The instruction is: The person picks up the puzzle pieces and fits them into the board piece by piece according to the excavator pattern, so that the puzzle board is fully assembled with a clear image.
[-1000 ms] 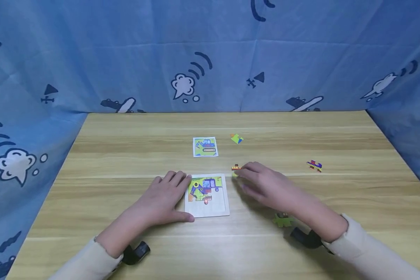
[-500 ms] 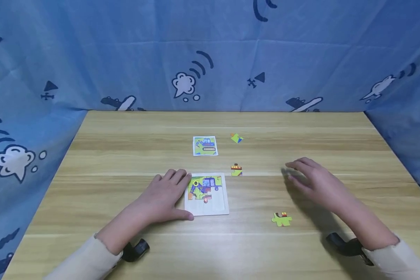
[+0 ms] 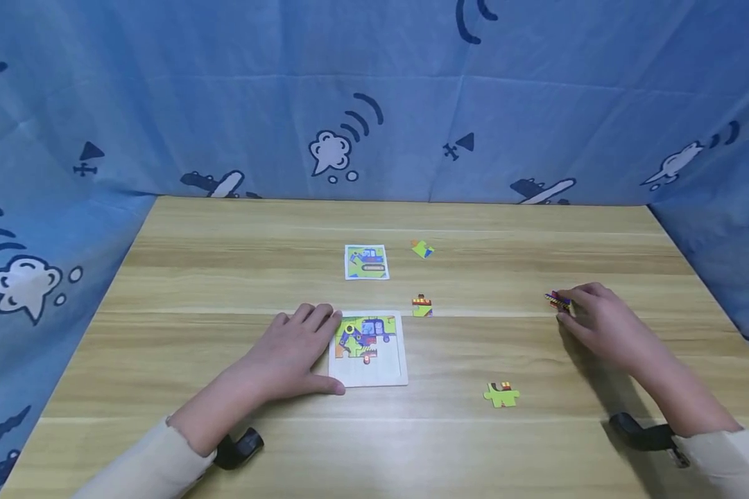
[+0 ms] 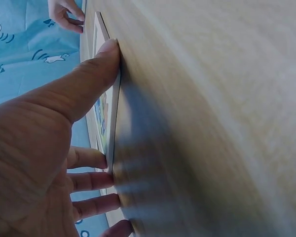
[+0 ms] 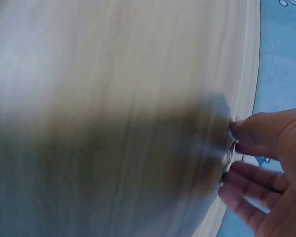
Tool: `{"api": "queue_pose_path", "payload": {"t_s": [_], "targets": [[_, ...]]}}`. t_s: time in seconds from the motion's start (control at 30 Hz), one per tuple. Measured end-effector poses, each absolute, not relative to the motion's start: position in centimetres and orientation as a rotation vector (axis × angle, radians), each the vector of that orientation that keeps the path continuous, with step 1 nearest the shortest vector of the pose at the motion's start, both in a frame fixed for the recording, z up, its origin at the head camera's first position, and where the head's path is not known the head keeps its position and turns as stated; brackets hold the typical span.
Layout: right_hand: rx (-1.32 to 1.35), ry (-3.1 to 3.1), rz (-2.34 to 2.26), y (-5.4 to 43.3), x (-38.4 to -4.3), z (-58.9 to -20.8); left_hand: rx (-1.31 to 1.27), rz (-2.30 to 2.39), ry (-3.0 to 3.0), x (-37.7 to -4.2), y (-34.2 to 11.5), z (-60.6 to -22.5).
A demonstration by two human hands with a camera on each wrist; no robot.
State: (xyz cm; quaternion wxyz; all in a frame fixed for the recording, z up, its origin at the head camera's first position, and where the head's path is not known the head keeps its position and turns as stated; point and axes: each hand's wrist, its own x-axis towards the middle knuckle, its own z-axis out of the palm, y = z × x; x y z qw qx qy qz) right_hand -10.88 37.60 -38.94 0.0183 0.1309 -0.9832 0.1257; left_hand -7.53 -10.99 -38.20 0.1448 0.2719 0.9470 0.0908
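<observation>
My left hand (image 3: 296,357) lies at the left side of a white puzzle tray (image 3: 387,371), thumb at its near corner and fingertips along its far left edge. The fingers are spread and fairly straight. Part of a blue digger picture fills the tray's upper left; its lower right shows bare white. Over on the right, my right hand (image 3: 605,322) pinches a dark red, blue and yellow-striped puzzle piece (image 3: 557,301) between thumb and fingers, close over the table. In the right wrist view the fingers (image 5: 251,180) largely hide that piece.
A small picture card (image 3: 366,262) of the digger lies behind the tray. Loose pieces lie on the wooden table: a green one (image 3: 422,249) at the back, a striped one (image 3: 422,305) beside the tray, and a green one (image 3: 502,394) nearer front. Blue cloth (image 3: 374,104) hangs behind.
The right hand has left the striped piece beside the tray, swung right across the table, and taken hold of the far-right piece. The left hand stays at the tray.
</observation>
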Motion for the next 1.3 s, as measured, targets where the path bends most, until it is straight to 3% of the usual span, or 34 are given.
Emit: {"api": "queue_pose_path", "payload": {"t_s": [1.3], "targets": [[0.508, -3.003, 0.406, 36.5, -11.8, -38.9, 0.775, 0.269, 2.718, -7.5, -10.9, -38.4]]}}
